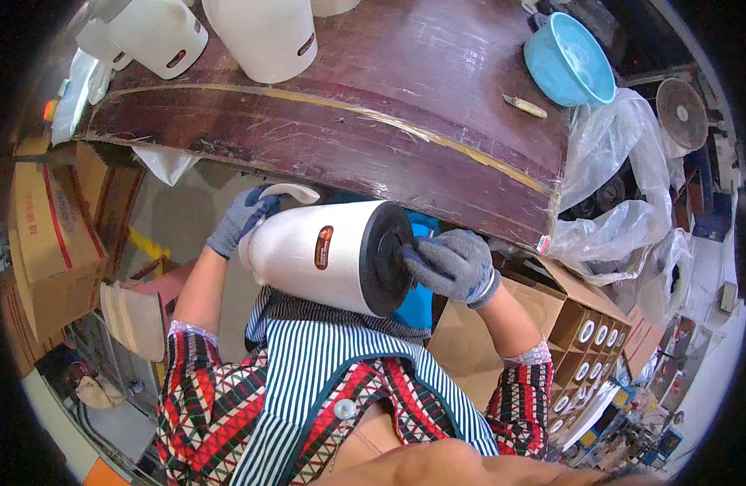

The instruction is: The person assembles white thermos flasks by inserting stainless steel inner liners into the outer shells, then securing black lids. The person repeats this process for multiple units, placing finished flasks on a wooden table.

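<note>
Currently a white jug [304, 253] lies tipped on its side in front of the person's body, between the near edge of the desk [421, 81] and the striped apron [304, 360], with its round black base [386, 259] turned to the right. Both hands wear grey-blue gloves. At the other end, the left hand [245, 220] is curled around the jug by its curved white handle [293, 191], grasping it there. The right hand [452, 266] has its fingers bent, their tips against the black base; whether they grip or merely press, I cannot tell. Behind the apron and the jug shows something bright blue [415, 306], mostly hidden. Up on the desk, more white jugs [263, 40] stand toward the far left, while a light blue basin [541, 63] sits at the far right, with a pale-handled knife [525, 106] lying near it. Clear plastic sheeting [632, 231] hangs beyond the desk's right edge. Cardboard boxes [53, 251] stand to the left, and an open, partitioned carton [573, 330] is at the right, near the right forearm.
</note>
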A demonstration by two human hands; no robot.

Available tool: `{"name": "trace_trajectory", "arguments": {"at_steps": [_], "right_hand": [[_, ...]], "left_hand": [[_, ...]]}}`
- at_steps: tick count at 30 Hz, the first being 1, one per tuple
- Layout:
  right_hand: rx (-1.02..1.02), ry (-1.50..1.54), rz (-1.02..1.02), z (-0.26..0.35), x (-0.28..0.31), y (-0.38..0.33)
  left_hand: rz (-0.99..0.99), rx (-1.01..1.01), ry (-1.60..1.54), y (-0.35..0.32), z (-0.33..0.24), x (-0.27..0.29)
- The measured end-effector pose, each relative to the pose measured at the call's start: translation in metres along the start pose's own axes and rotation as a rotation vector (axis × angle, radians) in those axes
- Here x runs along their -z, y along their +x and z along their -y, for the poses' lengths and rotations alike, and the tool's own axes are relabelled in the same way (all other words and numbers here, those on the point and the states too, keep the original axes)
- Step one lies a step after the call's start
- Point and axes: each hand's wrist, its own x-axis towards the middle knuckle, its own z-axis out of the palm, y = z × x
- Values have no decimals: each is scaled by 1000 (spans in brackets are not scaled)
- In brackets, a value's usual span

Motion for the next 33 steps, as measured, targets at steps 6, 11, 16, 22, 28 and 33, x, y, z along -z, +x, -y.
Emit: {"name": "trace_trajectory", "arguments": {"at_steps": [6, 11, 16, 22, 28, 33], "right_hand": [[25, 73, 66, 15, 1, 8], [-251, 28, 95, 43, 3, -19], [-186, -46, 167, 6, 5, -40], [-745, -722, 373, -130, 34, -83], [-1043, -732, 392, -188, -12, -132], [-1224, -706, 614, -186, -17, -127]], "left_hand": [[45, -49, -41, 4, -14, -1], [-146, -123, -64, -32, -31, -18], [-245, -546, 340, -50, -117, 37], [-473, -918, 1514, -79, -312, 159], [-549, -818, 2006, 22, -296, 255], [-800, -735, 1963, 95, -238, 322]]}}
